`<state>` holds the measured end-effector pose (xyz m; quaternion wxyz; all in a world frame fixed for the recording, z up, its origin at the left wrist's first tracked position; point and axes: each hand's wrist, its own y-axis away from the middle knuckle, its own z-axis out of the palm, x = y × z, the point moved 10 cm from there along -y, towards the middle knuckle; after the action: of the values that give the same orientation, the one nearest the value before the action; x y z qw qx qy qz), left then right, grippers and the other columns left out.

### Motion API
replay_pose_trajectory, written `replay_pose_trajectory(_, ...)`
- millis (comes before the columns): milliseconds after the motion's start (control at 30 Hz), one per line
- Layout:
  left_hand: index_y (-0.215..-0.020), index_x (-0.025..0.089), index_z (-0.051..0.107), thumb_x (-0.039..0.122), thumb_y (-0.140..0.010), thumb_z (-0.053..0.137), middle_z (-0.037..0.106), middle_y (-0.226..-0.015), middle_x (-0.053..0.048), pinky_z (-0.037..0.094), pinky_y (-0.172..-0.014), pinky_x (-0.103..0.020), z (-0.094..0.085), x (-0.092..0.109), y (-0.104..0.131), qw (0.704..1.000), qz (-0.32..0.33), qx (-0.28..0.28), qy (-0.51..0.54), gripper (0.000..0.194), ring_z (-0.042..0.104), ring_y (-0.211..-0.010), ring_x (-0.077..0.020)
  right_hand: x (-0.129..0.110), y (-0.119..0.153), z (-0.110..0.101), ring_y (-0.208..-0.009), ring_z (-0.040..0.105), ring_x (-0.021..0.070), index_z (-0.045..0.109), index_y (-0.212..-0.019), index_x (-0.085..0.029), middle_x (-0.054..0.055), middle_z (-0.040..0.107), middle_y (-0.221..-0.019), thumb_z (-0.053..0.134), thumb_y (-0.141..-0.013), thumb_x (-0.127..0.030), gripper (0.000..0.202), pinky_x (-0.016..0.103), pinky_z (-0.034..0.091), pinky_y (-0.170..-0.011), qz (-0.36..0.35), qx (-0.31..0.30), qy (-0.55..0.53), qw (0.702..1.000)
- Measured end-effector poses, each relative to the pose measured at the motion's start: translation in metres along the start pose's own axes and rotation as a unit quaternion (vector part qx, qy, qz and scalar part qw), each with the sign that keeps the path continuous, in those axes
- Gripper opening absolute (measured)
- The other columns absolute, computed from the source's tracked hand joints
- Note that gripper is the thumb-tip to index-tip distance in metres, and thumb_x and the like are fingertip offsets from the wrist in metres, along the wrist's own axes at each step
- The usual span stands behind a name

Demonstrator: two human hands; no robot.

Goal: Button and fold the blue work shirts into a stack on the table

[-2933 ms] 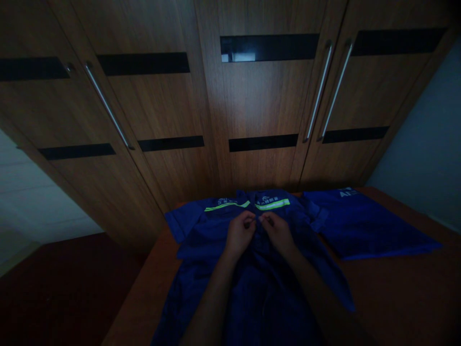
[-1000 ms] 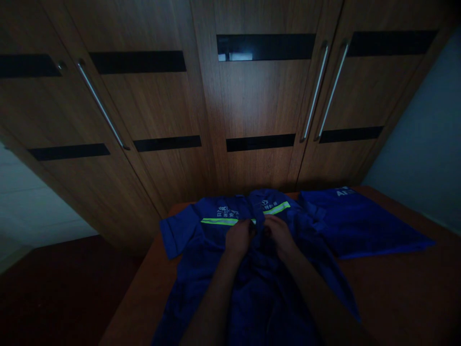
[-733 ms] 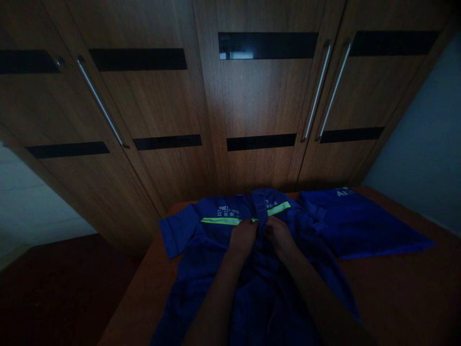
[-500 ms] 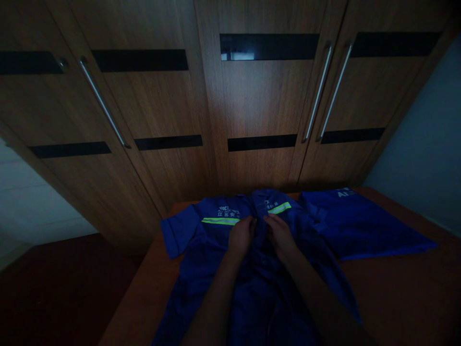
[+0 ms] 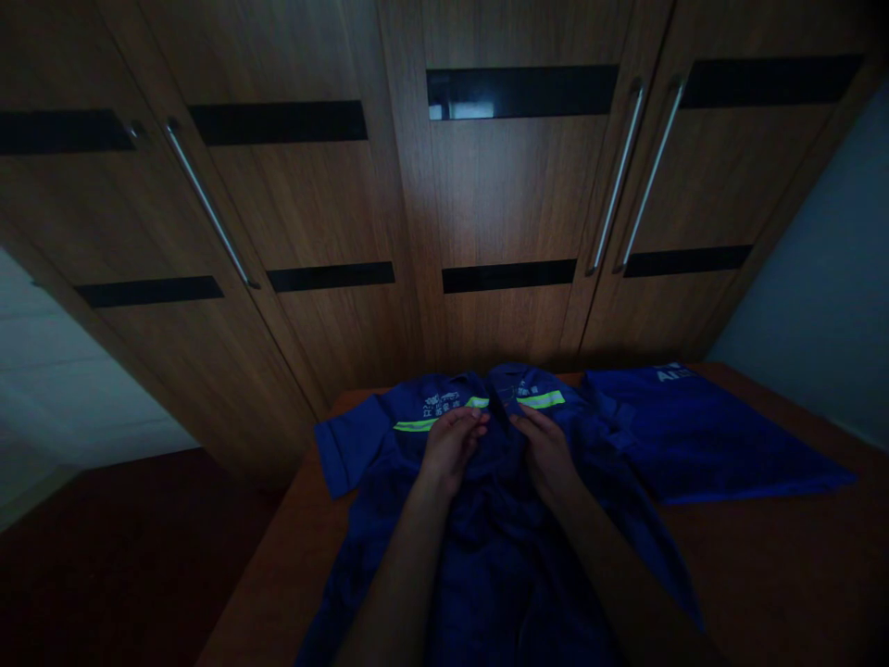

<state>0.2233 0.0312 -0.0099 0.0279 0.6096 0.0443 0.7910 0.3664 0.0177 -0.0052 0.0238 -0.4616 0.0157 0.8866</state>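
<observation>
A dark blue short-sleeved shirt [image 5: 409, 482] with yellow-green reflective strips and pale lettering lies front up, its collar toward the wardrobe. Over the left side of its chest, my left hand [image 5: 451, 446] is closed, thumb and fingertips pinching the edge of the front by the strip. My right hand [image 5: 545, 446] pinches the opposite front edge, just under the other strip. Between the two hands the front is parted near the collar. Fine detail at the fingertips is too dark to make out.
A folded bright blue item [image 5: 729, 440] with white lettering lies right of the shirt on the reddish-brown table [image 5: 757, 556]. Behind stands a wooden wardrobe [image 5: 500, 204] with long metal handles. A pale wall rises at the right.
My left hand has moved a little left, away from my right hand, and the front edges have come apart between them. The view has shifted slightly.
</observation>
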Motion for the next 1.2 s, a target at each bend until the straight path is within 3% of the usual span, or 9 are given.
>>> replay_pose_trajectory(200,-0.081,0.016,0.060,0.035,-0.066,0.074,0.073,-0.088,-0.009,0.039,-0.047,-0.014,0.012,0.009,0.012,0.998,-0.016,0.002,0.060,0.027,0.066,-0.062,-0.0103,0.000,0.004,0.006,-0.083,0.065,0.0217,0.073,-0.091,-0.023,0.002,0.074,-0.089,0.076,-0.062,-0.033,0.031,0.034,0.050,-0.077,0.002,-0.020,0.044,0.999)
replay_pose_trajectory(367,-0.080,0.016,0.059,0.028,-0.065,0.075,0.074,-0.083,-0.007,0.038,-0.048,-0.015,0.013,0.022,0.017,0.998,0.030,0.030,0.045,0.026,0.067,-0.062,-0.0119,-0.004,0.005,0.006,-0.084,0.065,0.0210,0.073,-0.090,-0.024,0.001,0.073,-0.087,0.075,-0.063,-0.033,0.028,0.033,0.050,-0.077,-0.007,-0.016,0.055,0.998)
replay_pose_trajectory(533,-0.083,0.016,0.059,0.028,-0.069,0.070,0.074,-0.081,-0.006,0.040,-0.050,-0.017,0.016,0.033,0.018,0.995,0.092,0.018,-0.017,0.022,0.068,-0.062,-0.0140,-0.010,0.004,0.006,-0.086,0.064,0.0215,0.072,-0.091,-0.024,0.001,0.073,-0.090,0.075,-0.063,-0.033,0.030,0.033,0.049,-0.079,-0.035,-0.014,0.070,0.997)
replay_pose_trajectory(700,-0.082,0.017,0.059,0.024,-0.069,0.067,0.072,-0.074,-0.002,0.043,-0.051,-0.018,0.015,0.034,0.015,0.993,0.115,0.012,-0.036,0.017,0.066,-0.061,-0.0130,-0.013,0.002,-0.002,-0.081,0.064,0.0200,0.072,-0.090,-0.023,0.000,0.072,-0.084,0.077,-0.059,-0.031,0.033,0.033,0.048,-0.078,-0.056,0.026,0.121,0.991)
replay_pose_trajectory(867,-0.079,0.017,0.060,0.023,-0.068,0.068,0.070,-0.072,-0.001,0.047,-0.057,-0.020,0.016,0.036,0.014,0.991,0.128,0.006,-0.045,0.015,0.067,-0.062,-0.0132,-0.014,0.002,-0.002,-0.077,0.064,0.0198,0.071,-0.093,-0.023,0.000,0.072,-0.082,0.075,-0.062,-0.031,0.032,0.033,0.049,-0.075,-0.074,0.025,0.133,0.988)
replay_pose_trajectory(1200,-0.082,0.017,0.060,0.027,-0.067,0.070,0.071,-0.070,-0.002,0.043,-0.050,-0.019,0.015,0.030,0.013,0.995,0.097,0.003,-0.033,0.021,0.064,-0.055,-0.0122,-0.021,0.004,0.001,-0.070,0.061,0.0194,0.073,-0.089,-0.023,-0.001,0.069,-0.072,0.074,-0.063,-0.029,0.027,0.031,0.047,-0.069,-0.096,0.033,0.196,0.975)
